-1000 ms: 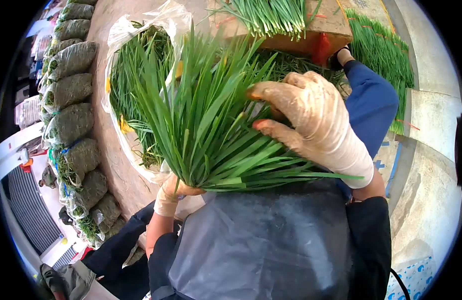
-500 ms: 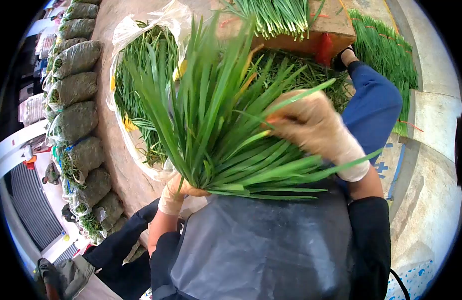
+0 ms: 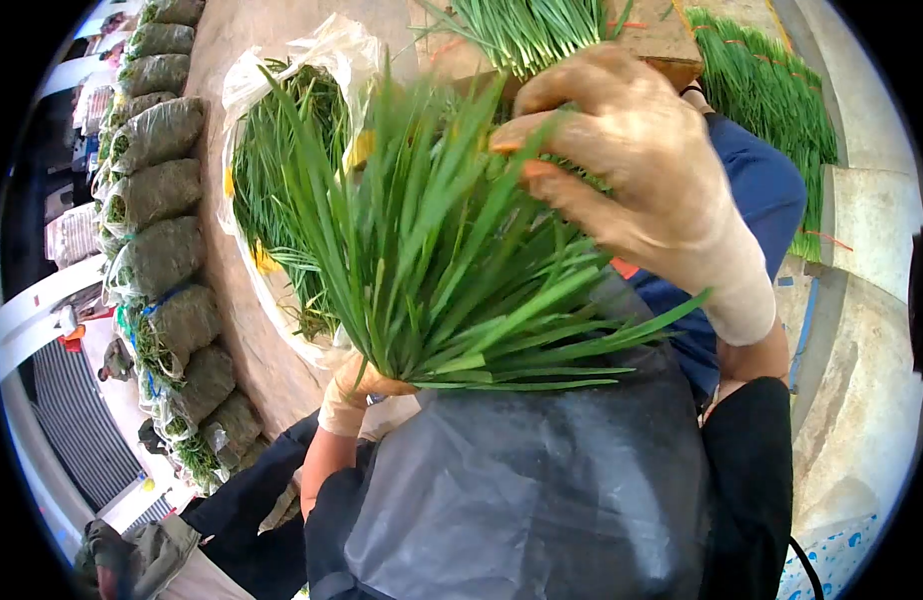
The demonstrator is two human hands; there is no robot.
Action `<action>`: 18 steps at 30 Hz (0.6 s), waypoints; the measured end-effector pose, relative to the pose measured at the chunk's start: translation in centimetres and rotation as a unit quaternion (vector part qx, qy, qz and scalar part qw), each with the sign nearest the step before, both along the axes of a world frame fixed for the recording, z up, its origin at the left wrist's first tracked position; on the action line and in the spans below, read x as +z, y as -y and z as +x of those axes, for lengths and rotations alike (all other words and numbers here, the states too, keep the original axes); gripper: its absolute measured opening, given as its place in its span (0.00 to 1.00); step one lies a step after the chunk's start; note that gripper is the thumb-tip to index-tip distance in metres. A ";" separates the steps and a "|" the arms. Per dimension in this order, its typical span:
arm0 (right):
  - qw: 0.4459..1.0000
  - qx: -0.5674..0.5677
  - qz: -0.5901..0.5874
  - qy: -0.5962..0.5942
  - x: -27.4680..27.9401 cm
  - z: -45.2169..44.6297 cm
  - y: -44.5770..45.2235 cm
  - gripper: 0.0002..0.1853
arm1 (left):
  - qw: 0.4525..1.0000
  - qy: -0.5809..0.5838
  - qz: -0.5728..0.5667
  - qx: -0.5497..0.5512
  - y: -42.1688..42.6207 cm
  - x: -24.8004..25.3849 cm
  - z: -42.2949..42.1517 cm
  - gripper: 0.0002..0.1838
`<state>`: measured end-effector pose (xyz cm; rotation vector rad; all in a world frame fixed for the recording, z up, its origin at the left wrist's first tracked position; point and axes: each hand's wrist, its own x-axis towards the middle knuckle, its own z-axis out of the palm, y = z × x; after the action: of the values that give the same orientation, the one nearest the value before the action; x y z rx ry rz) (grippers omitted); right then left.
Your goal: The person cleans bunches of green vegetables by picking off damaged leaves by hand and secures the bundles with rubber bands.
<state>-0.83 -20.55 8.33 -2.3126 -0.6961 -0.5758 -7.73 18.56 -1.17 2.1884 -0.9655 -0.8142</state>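
Observation:
Low at the left, my gloved left hand (image 3: 357, 393) is closed around the base of a fanned-out bunch of long green leaves (image 3: 432, 270). The leaves spread upward and to the right over a dark apron (image 3: 522, 480). My gloved right hand (image 3: 632, 165) is raised over the upper right of the bunch, fingers apart and slightly blurred. Nothing shows between its fingers. Behind it, more green stalks (image 3: 527, 35) lie on a brown box (image 3: 662, 45).
An open clear plastic bag (image 3: 272, 300) of leaves stands on the floor beyond the bunch. Filled bags (image 3: 162, 195) form a row at the left. Tied green bundles (image 3: 772, 110) lie at the upper right. Another person's clothing (image 3: 162, 550) shows at lower left.
My right hand dipped to the leaves, then rose up and to the right, its fingers spreading. The leaves shifted, while my left hand kept its hold on their base.

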 end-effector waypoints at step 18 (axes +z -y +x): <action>0.916 0.096 0.230 -0.313 -4.8 1.1 2.2 0.11 | 0.986 0.075 0.100 -0.109 -1.7 -1.6 -0.2 0.29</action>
<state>0.30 -22.74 3.52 -1.7967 -0.4073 0.1039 -7.95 20.23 -2.80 2.3710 -1.2638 -0.8886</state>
